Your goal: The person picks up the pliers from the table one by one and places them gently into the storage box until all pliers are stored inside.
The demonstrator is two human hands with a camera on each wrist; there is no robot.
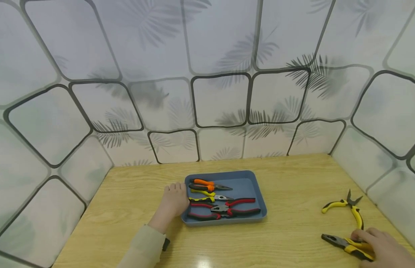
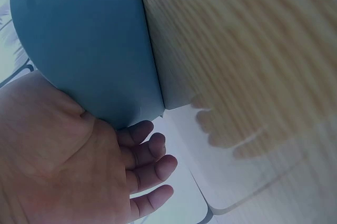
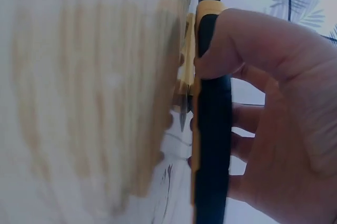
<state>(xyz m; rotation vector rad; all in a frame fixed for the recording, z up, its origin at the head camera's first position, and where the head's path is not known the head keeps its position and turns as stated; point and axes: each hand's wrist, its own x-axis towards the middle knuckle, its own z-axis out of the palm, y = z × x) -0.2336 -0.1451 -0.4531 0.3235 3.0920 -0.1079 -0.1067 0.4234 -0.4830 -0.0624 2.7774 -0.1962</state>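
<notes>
My left hand (image 1: 175,199) rests against the left end of a blue-grey tray (image 1: 248,188). In the left wrist view its fingers (image 2: 155,169) are loosely bent beside the tray's outer wall (image 2: 84,34), with the thumb hidden. At the right, my right hand (image 1: 383,245) grips yellow-and-black combination pliers (image 1: 348,245) by the handles. Its thumb presses the black handle (image 3: 213,129) in the right wrist view, with the fingers on the far side, close over the table. Just beyond lie smaller yellow-handled pliers (image 1: 351,203), their jaws spread.
Inside the tray lie orange-and-black long-nose pliers (image 1: 210,185), yellow-and-black pliers (image 1: 210,196) and red-and-black pliers (image 1: 242,212) with handles toward both ends. The wooden table (image 1: 291,208) meets patterned walls (image 1: 220,100) at the back and both sides.
</notes>
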